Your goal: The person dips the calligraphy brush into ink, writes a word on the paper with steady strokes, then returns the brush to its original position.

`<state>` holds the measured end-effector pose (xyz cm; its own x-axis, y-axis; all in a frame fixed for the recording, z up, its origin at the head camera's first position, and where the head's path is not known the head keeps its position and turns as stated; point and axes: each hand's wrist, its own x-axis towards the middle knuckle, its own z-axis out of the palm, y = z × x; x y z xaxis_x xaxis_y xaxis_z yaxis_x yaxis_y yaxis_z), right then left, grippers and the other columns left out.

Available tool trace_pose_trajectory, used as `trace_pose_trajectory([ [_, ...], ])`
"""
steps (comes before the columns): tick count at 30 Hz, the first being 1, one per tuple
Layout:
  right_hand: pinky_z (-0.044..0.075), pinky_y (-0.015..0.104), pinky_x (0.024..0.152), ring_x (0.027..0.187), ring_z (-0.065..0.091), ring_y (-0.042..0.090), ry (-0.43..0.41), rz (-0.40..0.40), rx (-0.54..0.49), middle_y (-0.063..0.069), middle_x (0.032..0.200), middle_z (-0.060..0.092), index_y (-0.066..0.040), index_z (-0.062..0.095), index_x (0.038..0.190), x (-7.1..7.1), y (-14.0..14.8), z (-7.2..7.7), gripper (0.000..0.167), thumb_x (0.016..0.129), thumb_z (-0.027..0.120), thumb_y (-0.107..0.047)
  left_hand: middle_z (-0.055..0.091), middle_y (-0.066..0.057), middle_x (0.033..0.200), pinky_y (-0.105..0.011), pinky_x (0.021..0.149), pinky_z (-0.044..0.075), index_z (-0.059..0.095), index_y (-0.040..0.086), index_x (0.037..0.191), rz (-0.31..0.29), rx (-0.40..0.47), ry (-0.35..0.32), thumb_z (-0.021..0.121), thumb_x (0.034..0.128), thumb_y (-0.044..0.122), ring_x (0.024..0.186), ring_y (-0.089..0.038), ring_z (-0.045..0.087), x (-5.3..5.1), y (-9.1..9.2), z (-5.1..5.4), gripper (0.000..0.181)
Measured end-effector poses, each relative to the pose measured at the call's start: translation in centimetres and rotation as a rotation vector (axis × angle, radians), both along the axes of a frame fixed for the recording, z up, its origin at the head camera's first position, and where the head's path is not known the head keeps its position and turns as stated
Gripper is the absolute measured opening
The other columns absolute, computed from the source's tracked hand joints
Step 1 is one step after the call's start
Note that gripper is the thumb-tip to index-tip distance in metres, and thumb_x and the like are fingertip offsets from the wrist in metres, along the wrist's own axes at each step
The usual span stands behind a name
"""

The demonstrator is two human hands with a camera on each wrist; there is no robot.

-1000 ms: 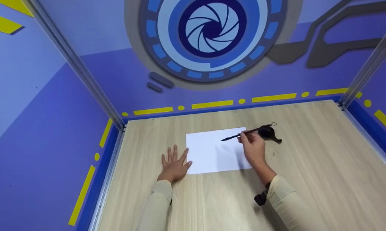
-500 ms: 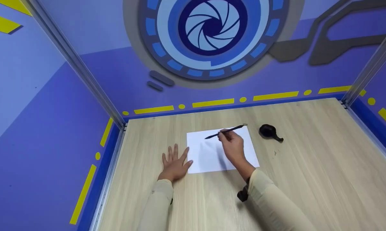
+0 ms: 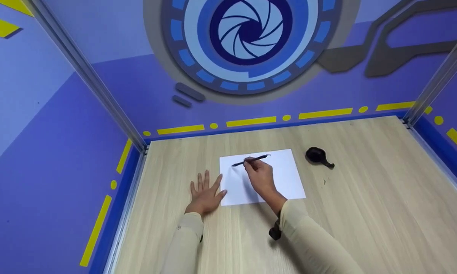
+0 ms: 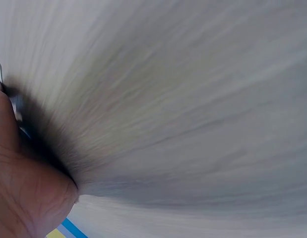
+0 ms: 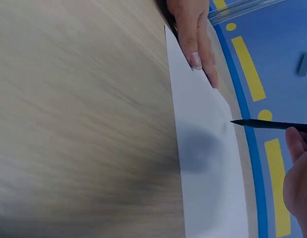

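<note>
In the head view a white sheet of paper (image 3: pixel 285 179) lies on the wooden table. My right hand (image 3: pixel 261 176) pinches a slim dark writing brush (image 3: pixel 261 157), which has a small loop at its tail end. The brush (image 5: pixel 265 123) points its dark tip at the left upper part of the sheet; whether the tip touches the paper, I cannot tell. My left hand (image 3: pixel 205 198) lies flat with fingers spread at the sheet's left edge, its thumb and index fingertips on that edge. In the left wrist view, only part of the left hand (image 4: pixel 29 193) shows.
A small round black dish with a short handle (image 3: pixel 315 155) sits on the table (image 3: pixel 365 182) right of the sheet. Purple-blue panels with yellow marks (image 3: pixel 251 121) stand behind and at both sides, joined by metal posts.
My right hand has moved left over the sheet with the brush, from beside the black dish to the sheet's left part. The left hand stays in place.
</note>
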<state>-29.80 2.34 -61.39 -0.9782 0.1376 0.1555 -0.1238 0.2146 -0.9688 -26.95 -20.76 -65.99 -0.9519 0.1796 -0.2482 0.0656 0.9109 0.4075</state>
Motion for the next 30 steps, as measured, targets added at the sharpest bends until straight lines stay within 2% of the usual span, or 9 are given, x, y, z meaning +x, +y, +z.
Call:
trace_pose_trajectory([
  [3, 0.059, 0.029, 0.085, 0.096, 0.076, 0.019, 0.018, 0.003, 0.028, 0.007, 0.104, 0.084, -0.011, 0.082, 0.11, 0.0, -0.4, -0.3, 0.014, 0.1, 0.074, -0.016, -0.009, -0.017, 0.182, -0.074, 0.129, -0.014, 0.02, 0.036, 0.172, -0.001, 0.002, 0.013, 0.042, 0.11, 0.059, 0.167, -0.047, -0.016, 0.0, 0.0, 0.0, 0.07],
  [9, 0.06, 0.029, 0.084, 0.096, 0.077, 0.02, 0.049, 0.0, 0.075, 0.009, 0.105, 0.084, -0.008, 0.082, 0.111, -0.1, -0.5, -0.8, 0.015, 0.101, 0.073, -0.015, -0.012, -0.014, 0.182, -0.074, 0.129, -0.013, 0.019, 0.039, 0.171, -0.004, -0.004, 0.012, 0.04, 0.1094, 0.062, 0.167, -0.045, -0.019, -0.3, -0.2, -1.0, 0.07],
  [17, 0.063, 0.043, 0.094, 0.104, 0.079, 0.025, 0.049, 0.013, 0.112, 0.01, 0.109, 0.084, -0.005, 0.081, 0.113, -0.2, -0.4, -0.6, 0.018, 0.102, 0.071, -0.015, -0.013, -0.013, 0.182, -0.073, 0.129, -0.013, 0.016, 0.043, 0.171, -0.012, -0.012, 0.022, 0.038, 0.108, 0.067, 0.167, -0.044, -0.018, -0.4, -0.4, -1.4, 0.071],
  [19, 0.063, 0.042, 0.092, 0.103, 0.079, 0.024, 0.042, 0.024, 0.12, 0.01, 0.109, 0.083, -0.005, 0.081, 0.113, -0.2, -0.4, -0.5, 0.018, 0.102, 0.071, -0.015, -0.013, -0.013, 0.182, -0.072, 0.129, -0.014, 0.017, 0.042, 0.171, -0.01, -0.01, 0.023, 0.039, 0.1084, 0.065, 0.167, -0.044, -0.018, -0.3, -0.3, -1.3, 0.07],
  [25, 0.061, 0.035, 0.083, 0.094, 0.076, 0.021, 0.04, 0.034, 0.179, 0.01, 0.105, 0.083, -0.003, 0.08, 0.111, -0.2, -0.5, -0.3, 0.018, 0.101, 0.07, -0.015, -0.009, -0.016, 0.182, -0.074, 0.129, -0.012, 0.02, 0.038, 0.172, -0.007, 0.004, 0.015, 0.04, 0.1095, 0.062, 0.167, -0.047, -0.015, 0.1, 0.0, -0.1, 0.07],
  [30, 0.062, 0.038, 0.083, 0.092, 0.077, 0.022, 0.047, 0.058, 0.217, 0.01, 0.101, 0.083, -0.003, 0.079, 0.109, -0.2, -0.3, 0.0, 0.018, 0.101, 0.069, -0.015, -0.008, -0.015, 0.182, -0.073, 0.13, -0.009, 0.02, 0.038, 0.171, -0.002, -0.028, 0.011, 0.04, 0.1103, 0.061, 0.168, -0.046, -0.013, 0.3, 0.2, 0.7, 0.068],
])
